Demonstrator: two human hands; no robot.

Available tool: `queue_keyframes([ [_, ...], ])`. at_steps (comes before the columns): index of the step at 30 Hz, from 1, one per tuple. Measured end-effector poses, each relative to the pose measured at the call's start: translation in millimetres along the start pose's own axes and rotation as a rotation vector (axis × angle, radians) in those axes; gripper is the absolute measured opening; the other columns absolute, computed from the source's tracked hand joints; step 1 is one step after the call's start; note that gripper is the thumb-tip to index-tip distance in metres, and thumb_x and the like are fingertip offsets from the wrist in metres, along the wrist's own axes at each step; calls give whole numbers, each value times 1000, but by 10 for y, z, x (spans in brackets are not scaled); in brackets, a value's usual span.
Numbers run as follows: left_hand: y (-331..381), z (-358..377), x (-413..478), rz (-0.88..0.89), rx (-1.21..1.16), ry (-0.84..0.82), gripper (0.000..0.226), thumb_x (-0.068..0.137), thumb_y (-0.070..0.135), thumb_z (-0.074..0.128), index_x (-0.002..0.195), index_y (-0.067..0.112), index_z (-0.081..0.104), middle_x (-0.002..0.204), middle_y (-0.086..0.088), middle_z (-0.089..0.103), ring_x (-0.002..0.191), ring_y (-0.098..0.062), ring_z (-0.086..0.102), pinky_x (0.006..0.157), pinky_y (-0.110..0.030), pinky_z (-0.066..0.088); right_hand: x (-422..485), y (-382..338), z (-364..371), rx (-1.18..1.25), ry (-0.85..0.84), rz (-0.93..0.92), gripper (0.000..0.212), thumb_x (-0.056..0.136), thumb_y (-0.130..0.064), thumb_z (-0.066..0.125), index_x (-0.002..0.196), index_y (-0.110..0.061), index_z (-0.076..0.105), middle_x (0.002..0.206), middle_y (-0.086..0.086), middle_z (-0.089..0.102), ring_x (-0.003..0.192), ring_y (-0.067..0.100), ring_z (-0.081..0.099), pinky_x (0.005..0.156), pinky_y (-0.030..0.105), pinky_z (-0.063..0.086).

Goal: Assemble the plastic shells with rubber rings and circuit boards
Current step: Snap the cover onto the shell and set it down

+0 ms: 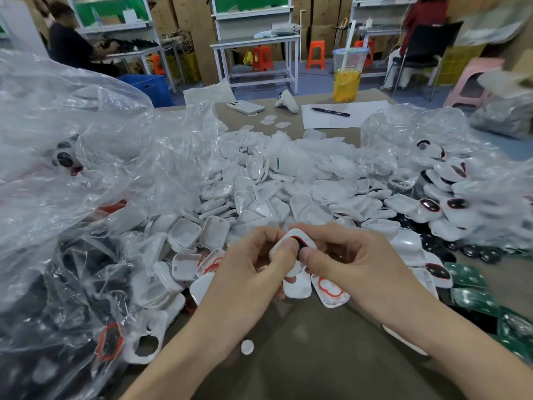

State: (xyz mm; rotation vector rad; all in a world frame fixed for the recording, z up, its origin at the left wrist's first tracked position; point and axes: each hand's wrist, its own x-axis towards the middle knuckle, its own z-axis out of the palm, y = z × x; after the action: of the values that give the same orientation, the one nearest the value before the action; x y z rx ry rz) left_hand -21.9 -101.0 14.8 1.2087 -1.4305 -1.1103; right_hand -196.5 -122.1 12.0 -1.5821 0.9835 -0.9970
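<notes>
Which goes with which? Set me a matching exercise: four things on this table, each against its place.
1 shell
2 pen
3 cup
4 boards

A on the paper
B far end of the table, yellow drink inside
C green, at the table's right edge
D gripped between left hand and right hand

Pairs: 1-D, 2-A, 3-B, 4-C

Near edge: bare tabletop (288, 368), only a small white disc (247, 347) on it.
Left: crumpled plastic bag (72, 174), piled high.
Middle: heap of shells (259, 197) between the bags.
Right: circuit boards (473, 295), second bag (427, 140).
Far: flat strip with phone (245, 106), paper (331, 122), cup (347, 76).
</notes>
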Motion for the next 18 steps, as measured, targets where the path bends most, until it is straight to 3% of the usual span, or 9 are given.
queue_keyframes([
  [3, -16, 12, 3, 14, 30, -20, 16, 93, 39, 59, 88, 28, 69, 75, -3, 66, 60, -5, 56, 58, -20, 50, -10, -13, -8, -18, -3, 1, 25, 80, -38, 66, 102, -46, 76, 93, -6, 72, 86, 11, 69, 76, 24, 52],
  [6, -27, 27, 11, 20, 17, -6, 17, 88, 44, 58, 87, 31, 70, 71, 7, 65, 58, -5, 54, 59, -21, 48, -13, -30, -15, -1, 6, 10, 23, 81, -35, 67, 100, -44, 76, 93, -5, 73, 86, 13, 69, 78, 26, 52],
  [10, -26, 55, 23, 16, -31, 35, 18, 87, 42, 59, 87, 30, 73, 68, 9, 66, 62, -5, 62, 58, -18, 50, -16, -54, -22, 42, -4, 26, 23, 87, -27, 70, 105, -39, 77, 98, 0, 74, 94, 16, 71, 87, 34, 55],
  [14, -28, 45, 14, 23, -20, 21, 17, 87, 43, 60, 84, 29, 70, 68, 11, 64, 59, -5, 57, 59, -20, 48, -24, -74, -12, 31, 5, 41, 22, 82, -31, 67, 100, -38, 78, 90, -7, 74, 81, 6, 67, 73, 18, 50],
  [18, -15, 57, 8, 34, -66, 45, 11, 96, 35, 65, 89, 31, 73, 69, 9, 67, 57, -4, 57, 56, -17, 46, -23, -90, -19, 90, 28, 49, 20, 86, -27, 75, 102, -38, 78, 96, -3, 77, 91, 13, 73, 81, 22, 57],
])
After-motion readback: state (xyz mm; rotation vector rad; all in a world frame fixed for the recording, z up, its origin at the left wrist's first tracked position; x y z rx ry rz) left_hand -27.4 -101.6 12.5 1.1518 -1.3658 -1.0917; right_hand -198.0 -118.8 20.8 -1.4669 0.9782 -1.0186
